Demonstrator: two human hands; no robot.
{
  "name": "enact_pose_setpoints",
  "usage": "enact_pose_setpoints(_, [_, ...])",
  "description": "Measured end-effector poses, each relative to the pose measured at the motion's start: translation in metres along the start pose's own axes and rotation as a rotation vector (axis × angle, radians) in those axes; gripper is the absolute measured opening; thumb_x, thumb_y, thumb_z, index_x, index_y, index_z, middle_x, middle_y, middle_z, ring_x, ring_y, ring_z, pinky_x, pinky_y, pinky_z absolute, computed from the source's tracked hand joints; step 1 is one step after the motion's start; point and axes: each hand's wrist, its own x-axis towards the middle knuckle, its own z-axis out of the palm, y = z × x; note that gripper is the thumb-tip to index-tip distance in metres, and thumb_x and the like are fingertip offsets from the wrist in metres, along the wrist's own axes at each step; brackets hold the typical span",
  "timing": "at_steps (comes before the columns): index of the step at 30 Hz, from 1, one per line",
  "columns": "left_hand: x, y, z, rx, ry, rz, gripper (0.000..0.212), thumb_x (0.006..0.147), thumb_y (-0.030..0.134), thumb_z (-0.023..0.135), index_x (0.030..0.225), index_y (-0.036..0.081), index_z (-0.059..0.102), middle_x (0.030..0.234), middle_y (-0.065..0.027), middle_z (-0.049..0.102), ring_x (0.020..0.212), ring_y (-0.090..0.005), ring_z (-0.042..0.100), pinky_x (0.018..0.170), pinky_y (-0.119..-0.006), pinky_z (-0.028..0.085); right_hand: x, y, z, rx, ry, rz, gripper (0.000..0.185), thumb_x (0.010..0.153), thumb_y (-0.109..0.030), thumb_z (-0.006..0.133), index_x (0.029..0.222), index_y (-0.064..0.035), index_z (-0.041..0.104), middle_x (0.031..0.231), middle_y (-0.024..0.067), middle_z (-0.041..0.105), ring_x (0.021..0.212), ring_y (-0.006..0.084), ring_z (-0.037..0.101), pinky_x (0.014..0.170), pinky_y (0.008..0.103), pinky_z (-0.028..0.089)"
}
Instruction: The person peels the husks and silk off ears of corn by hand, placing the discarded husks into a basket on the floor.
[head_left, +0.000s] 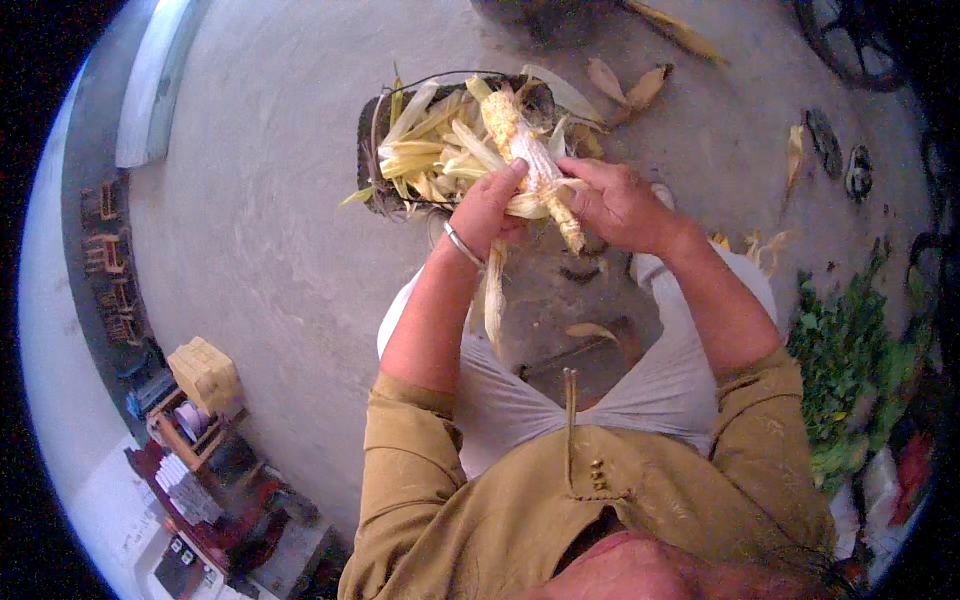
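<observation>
My left hand (487, 202), with a pale bangle on its wrist, grips an ear of corn (534, 163) from the left, thumb on top. The ear tilts across in front of me. Its far part is yellow, its middle whitish, and a yellowish stalk end (566, 225) points back towards me. On the other side, the fingers of my right hand (619, 199) close on the ear's near part, where pale husk leaves (529, 205) fold back. A long strip of husk (493, 296) hangs below my left hand. Just beyond lies a dark basket (367, 142) heaped with loose corn husks (424, 161).
Dry husks (645, 94) lie on the concrete floor (255, 225) at the upper right. Green leafy plants (832, 367) lie at my right, with a pair of shoes (859, 172) farther off. To the left stand a cardboard box (204, 375) and a wooden rack (187, 431).
</observation>
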Motion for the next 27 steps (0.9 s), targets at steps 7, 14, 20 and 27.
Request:
enact_pose_setpoints(7, [-0.005,0.005,-0.002,-0.222,-0.084,-0.021,0.031,0.088,0.037,0.046,0.086,0.007,0.056,0.058,0.0028,0.049,0.037,-0.0033,0.035,0.031,-0.017,0.023,0.005,-0.003,-0.006,0.08,-0.047,-0.091,0.051,0.084,-0.039,0.054,0.111,0.003,0.049,0.1,0.0164,0.059,0.091,0.0233,0.057,0.079,0.0344,0.044])
enact_pose_setpoints(14, [-0.003,-0.001,-0.017,-0.046,-0.002,0.119,0.037,0.088,0.038,0.045,0.082,0.004,0.058,0.058,0.0009,0.05,0.038,-0.0061,0.037,0.034,-0.019,0.029,0.005,-0.008,0.008,0.254,-0.326,0.17,0.044,0.086,-0.035,0.054,0.11,0.002,0.051,0.093,0.0067,0.059,0.084,0.0128,0.053,0.076,0.029,0.043])
enact_pose_setpoints(20, [-0.014,0.009,-0.026,0.193,-0.013,0.108,0.039,0.087,0.043,0.045,0.078,0.008,0.058,0.063,0.0013,0.052,0.046,-0.0062,0.04,0.04,-0.02,0.028,0.001,-0.011,-0.009,0.392,-0.419,0.288,0.031,0.087,-0.033,0.052,0.09,-0.003,0.059,0.07,-0.0008,0.055,0.062,0.0066,0.048,0.057,0.0247,0.041])
enact_pose_setpoints(27, [-0.011,-0.023,-0.037,0.252,-0.202,-0.1,0.049,0.089,0.051,0.038,0.09,0.008,0.062,0.058,0.0056,0.043,0.046,-0.0053,0.032,0.041,-0.02,0.024,0.006,0.01,0.003,0.384,-0.325,0.464,0.034,0.09,-0.034,0.046,0.072,-0.0064,0.055,0.056,-0.0037,0.046,0.046,0.0041,0.039,0.042,0.0201,0.032])
